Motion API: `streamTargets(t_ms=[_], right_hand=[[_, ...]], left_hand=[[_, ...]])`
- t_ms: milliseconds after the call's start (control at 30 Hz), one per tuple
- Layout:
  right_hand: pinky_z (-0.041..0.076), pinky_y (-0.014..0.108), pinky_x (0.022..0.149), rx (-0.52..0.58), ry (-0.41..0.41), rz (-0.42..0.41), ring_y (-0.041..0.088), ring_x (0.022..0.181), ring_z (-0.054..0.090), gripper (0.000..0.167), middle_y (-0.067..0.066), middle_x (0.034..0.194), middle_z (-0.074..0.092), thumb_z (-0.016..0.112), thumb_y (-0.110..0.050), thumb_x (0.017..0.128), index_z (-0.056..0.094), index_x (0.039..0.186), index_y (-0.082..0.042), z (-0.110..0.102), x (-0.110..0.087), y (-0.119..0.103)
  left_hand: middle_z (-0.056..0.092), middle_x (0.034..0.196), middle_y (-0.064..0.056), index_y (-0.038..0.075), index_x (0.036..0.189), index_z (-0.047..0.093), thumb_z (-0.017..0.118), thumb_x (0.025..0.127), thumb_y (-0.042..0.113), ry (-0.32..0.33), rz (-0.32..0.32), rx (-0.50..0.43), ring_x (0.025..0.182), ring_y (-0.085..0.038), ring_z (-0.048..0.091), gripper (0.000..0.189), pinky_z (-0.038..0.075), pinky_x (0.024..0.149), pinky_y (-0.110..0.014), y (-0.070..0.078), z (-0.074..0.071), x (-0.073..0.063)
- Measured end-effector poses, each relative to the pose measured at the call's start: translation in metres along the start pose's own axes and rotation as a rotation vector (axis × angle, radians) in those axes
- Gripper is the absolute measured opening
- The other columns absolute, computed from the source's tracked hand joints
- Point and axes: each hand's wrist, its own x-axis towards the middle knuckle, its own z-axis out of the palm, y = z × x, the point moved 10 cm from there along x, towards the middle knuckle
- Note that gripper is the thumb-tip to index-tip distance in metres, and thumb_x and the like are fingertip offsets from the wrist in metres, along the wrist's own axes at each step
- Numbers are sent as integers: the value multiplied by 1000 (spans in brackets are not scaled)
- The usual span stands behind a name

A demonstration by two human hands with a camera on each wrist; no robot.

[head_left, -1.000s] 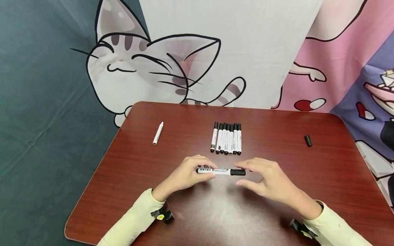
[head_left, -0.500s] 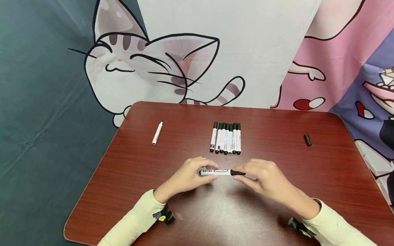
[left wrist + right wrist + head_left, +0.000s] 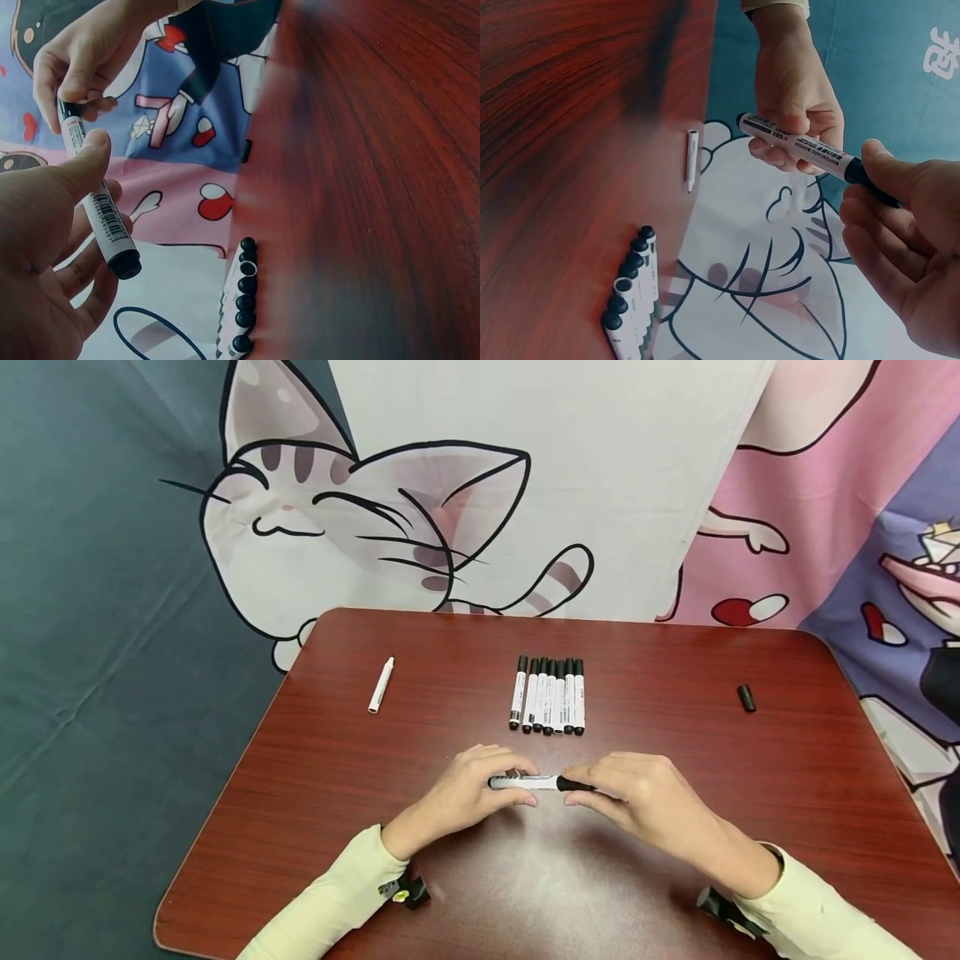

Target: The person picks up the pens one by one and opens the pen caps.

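Observation:
A white whiteboard marker (image 3: 534, 783) with a black cap lies crosswise between the two hands, held above the table. My left hand (image 3: 468, 789) pinches its white barrel near the rear end; in the left wrist view the thumb lies over the barrel (image 3: 109, 225) and the fingers behind it. With thumb and fingertips, my right hand (image 3: 637, 793) grips the black cap (image 3: 862, 180). The cap sits against the barrel, its tapered end pointing toward the right palm. Printed lettering shows along the marker's side in the right wrist view.
Several capped markers (image 3: 551, 697) lie in a row on the brown table (image 3: 300, 810) beyond the hands. A capless white marker (image 3: 382, 685) lies at the left. A loose black cap (image 3: 746, 698) is at the right. Cartoon cloth hangs behind the table.
The right hand has come in from beside the marker and its fingers have closed on the black cap. The left hand has shifted slightly right, keeping its grip on the barrel.

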Motion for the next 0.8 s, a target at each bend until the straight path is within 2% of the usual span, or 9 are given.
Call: streamTargets(t_ms=[167, 400, 700, 800], right_hand=[[46, 16, 56, 11, 7, -23, -2, 64, 53, 30, -12, 81, 70, 64, -36, 101, 79, 100, -10, 0, 0, -2], [47, 17, 56, 11, 35, -37, -1, 64, 56, 30, -11, 81, 71, 63, -35, 102, 79, 99, -10, 0, 1, -2], [45, 15, 56, 28, 22, -26, -1, 65, 55, 29, -11, 84, 73, 63, -33, 103, 79, 99, -9, 3, -2, 0], [44, 13, 55, 25, 40, -47, -1, 65, 54, 30, -10, 83, 73, 61, -33, 103, 79, 99, -8, 2, -2, -1]], left_hand=[[73, 98, 11, 20, 104, 76, 83, 85, 27, 20, 16, -48, 84, 0, 60, 21, 48, 73, -20, -1, -1, -1], [77, 100, 9, 19, 106, 79, 83, 85, 25, 39, 4, -97, 80, 1, 61, 22, 49, 64, -22, -5, -2, -2], [77, 102, 9, 20, 108, 81, 81, 88, 26, 12, 9, -77, 78, 4, 59, 21, 51, 63, -25, -4, 0, -2], [77, 99, 10, 20, 108, 80, 81, 87, 26, 9, 19, -54, 74, 2, 58, 21, 47, 60, -20, -3, 0, -2]])
